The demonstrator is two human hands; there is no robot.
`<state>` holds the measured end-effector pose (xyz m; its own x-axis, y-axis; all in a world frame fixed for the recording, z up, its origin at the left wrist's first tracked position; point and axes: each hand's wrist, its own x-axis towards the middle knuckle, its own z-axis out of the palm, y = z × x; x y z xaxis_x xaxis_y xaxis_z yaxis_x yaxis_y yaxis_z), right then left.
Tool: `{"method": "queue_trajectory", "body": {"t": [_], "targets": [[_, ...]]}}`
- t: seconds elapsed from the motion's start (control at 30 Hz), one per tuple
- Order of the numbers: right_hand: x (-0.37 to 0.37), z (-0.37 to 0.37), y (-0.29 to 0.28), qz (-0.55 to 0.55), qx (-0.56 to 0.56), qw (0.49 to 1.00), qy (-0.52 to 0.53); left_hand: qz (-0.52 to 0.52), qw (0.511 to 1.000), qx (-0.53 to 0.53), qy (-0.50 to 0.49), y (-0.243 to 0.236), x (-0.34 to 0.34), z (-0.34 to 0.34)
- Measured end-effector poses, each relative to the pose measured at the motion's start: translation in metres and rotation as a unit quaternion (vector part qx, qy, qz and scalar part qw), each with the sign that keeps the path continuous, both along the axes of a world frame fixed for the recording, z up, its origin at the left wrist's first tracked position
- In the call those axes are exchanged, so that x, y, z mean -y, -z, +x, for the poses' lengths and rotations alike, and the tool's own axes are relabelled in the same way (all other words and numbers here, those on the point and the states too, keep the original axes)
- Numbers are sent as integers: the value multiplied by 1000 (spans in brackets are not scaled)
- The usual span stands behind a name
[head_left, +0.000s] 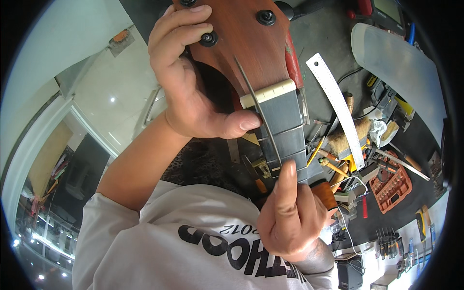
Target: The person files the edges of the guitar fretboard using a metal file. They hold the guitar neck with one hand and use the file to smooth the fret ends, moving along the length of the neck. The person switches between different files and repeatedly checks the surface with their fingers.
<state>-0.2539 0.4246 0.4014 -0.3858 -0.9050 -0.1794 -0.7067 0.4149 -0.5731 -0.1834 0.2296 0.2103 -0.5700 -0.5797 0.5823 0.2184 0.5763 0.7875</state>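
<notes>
Instrument neck lies before my chest over the dark work surface, seen from the head camera, its brown headstock at the far end. My left hand is spread, not clamped: fingertips rest on the headstock's left edge beside a black tuning peg, presumably to steady it, while the thumb reaches the fretboard's left edge just below the pale nut, seemingly guiding a thin file. My right hand, well apart from the left, is curled on the file's near end, index finger stretched along it, likely for fine control; the rest of that grip is hidden. The file slants across the nut's left end. A white ruler and an orange-brown tool case, toward the surface's lower right edge, lie off to the side, apparently within reach.
</notes>
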Motion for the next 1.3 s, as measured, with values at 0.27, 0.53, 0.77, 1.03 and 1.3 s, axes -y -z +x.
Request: {"method": "queue_trajectory", "body": {"t": [0.27, 0.53, 0.77, 1.03, 1.3], "targets": [[-17, 5, -3, -1, -17, 1000, 7, -2, 1000, -12, 20, -1, 1, -2], [-19, 3, -5, 3, -22, 1000, -1, -39, 999, 19, 18, -3, 6, 0], [-7, 1, -3, 0, -12, 1000, 7, -12, 1000, 6, 16, -2, 5, -1], [3, -3, 6, -3, 7, 1000, 0, -25, 999, 30, 5, -5, 5, 0], [8, -6, 5, 2, -8, 1000, -14, 25, 999, -5, 24, -2, 0, -1]]}}
